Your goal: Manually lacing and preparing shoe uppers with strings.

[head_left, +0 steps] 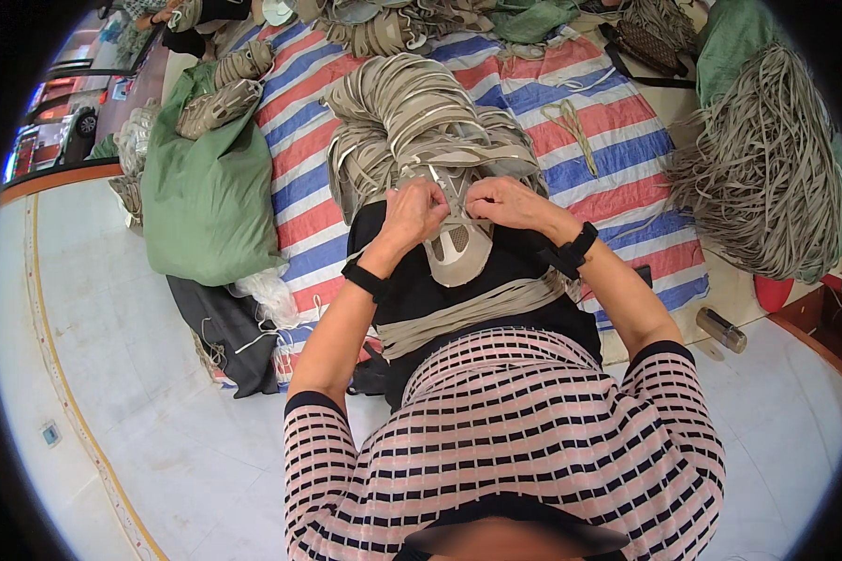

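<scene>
While the shoe upper lies over the lap — against the stack — left hand and right hand curl their fingers at its sides; exact grip cannot be told.

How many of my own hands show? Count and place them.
2: the left hand at the shoe upper's left side, the right hand at its right side.

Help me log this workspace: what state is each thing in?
Left hand: fingers curled, grip hidden
Right hand: fingers curled, grip hidden
Shoe upper: toe toward wearer
Other uppers: nested in a curved row
Lap laces: draped crosswise
Green sack: bulging
Striped sheet: spread, wrinkled
Lace heap: bunched together
</scene>
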Motion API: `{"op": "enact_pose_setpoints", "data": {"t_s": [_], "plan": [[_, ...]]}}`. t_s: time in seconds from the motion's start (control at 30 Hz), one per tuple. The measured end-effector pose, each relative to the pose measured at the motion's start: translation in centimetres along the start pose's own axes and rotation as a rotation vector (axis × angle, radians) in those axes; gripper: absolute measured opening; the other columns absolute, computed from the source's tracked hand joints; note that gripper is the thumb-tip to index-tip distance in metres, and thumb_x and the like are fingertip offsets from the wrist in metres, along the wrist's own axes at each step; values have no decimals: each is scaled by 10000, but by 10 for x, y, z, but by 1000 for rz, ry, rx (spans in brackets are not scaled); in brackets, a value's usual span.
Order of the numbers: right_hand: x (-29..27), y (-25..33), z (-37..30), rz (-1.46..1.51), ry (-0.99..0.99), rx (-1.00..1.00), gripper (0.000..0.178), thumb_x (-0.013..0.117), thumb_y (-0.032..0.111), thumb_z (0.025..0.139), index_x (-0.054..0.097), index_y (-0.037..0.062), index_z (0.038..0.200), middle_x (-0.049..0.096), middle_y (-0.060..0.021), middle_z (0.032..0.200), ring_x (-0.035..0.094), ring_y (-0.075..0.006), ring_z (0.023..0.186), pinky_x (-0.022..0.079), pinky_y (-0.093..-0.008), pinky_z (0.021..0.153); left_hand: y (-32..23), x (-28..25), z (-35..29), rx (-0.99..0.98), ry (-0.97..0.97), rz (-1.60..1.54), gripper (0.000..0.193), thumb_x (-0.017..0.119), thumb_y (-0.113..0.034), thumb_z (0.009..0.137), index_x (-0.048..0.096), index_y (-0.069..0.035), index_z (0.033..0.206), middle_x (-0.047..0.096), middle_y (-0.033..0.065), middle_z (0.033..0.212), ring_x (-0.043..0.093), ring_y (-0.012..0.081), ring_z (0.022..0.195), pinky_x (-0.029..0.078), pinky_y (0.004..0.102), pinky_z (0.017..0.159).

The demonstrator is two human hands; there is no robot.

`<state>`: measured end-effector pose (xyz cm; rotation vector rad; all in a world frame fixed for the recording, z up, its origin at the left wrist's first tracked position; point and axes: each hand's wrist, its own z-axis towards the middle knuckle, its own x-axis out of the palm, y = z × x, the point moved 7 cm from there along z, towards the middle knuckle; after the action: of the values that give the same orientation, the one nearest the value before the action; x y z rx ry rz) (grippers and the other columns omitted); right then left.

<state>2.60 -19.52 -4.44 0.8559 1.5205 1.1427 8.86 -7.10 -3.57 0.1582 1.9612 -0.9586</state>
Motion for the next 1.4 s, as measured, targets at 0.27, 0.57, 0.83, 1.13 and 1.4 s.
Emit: {"op": "enact_pose_setpoints", "data": {"t_s": [0.27, 0.57, 0.83, 1.13, 1.4], "plan": [[6, -9, -1, 137, 66, 132, 211, 528, 204, 762, 615, 12, 774, 600, -65, 698, 557, -148, 660, 437, -288, 618, -15, -2, -6, 187, -93, -82, 144, 646, -73, 677, 586, -53, 806, 485, 63, 729, 488, 246, 771, 293, 372, 689], [20, -22, -1, 386, 40, 407, 163, 536, 132, 772, 620, 20, 689, 585, -11, 655, 515, -86, 622, 416, -224, 598, -17, 0, -7, 271, -139, -140, 135, 606, -26, 678, 541, -32, 797, 461, 72, 721, 463, 239, 706, 318, 351, 650], [13, -26, 6, 483, 41, 545, 165, 554, 135, 711, 629, 27, 612, 575, -11, 599, 521, -89, 577, 396, -220, 521, -12, 8, -4, 196, -54, -184, 147, 605, -28, 675, 555, -36, 813, 500, 75, 769, 488, 262, 792, 326, 369, 700], [-19, 34, 27, -570, 185, -20, 605, 672, 257, 752, 427, 242, 1304, 587, -131, 949, 559, -323, 888, 437, -404, 735, -11, 7, -5, 179, -65, -268, 118, 600, -34, 678, 562, -23, 790, 521, 96, 763, 512, 287, 769, 360, 382, 676], [-4, 37, 33, -569, 353, -144, 311, 635, 263, 787, 546, 164, 1068, 511, -93, 834, 543, -298, 780, 429, -393, 654, -2, -22, -12, 376, -268, -135, 50, 541, -32, 710, 530, -33, 759, 552, 169, 768, 552, 367, 733, 441, 446, 634]]}}
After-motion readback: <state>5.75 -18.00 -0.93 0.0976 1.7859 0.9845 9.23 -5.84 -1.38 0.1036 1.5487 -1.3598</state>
